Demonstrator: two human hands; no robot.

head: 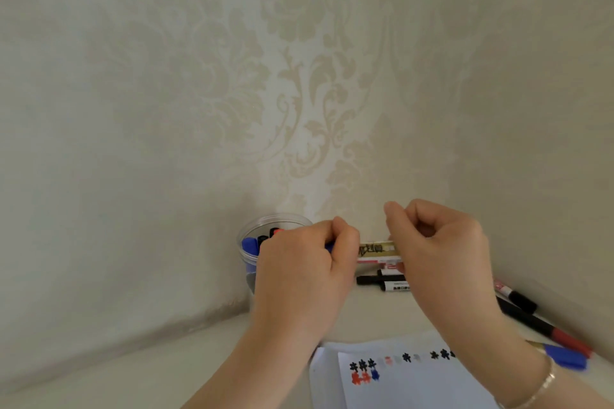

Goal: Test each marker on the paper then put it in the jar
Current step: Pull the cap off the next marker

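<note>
1. A marker (375,251) with a gold and white label is held level in the air between both hands.
2. The left hand (304,271) is curled tight around the marker's left end, where a bit of blue peeks out by the thumb.
3. The right hand (438,249) is curled around the marker's right end, with its fingers folded in.
4. A clear plastic jar (251,242) is seen just behind the left hand, partly hidden by it. Blue, black and red marker caps can be seen inside it.
5. Two black markers (382,282) are laid on the table (133,372) below the held marker, between the two hands.
6. More markers (545,325) are laid to the right of the right arm: black ones, one with a red end and one with a blue cap.
7. A sheet of white paper (415,385) is spread near the wrists, below both hands. Small black, red and blue test marks are drawn along its top.
8. A thin bracelet (541,388) is worn on the right wrist.
</note>
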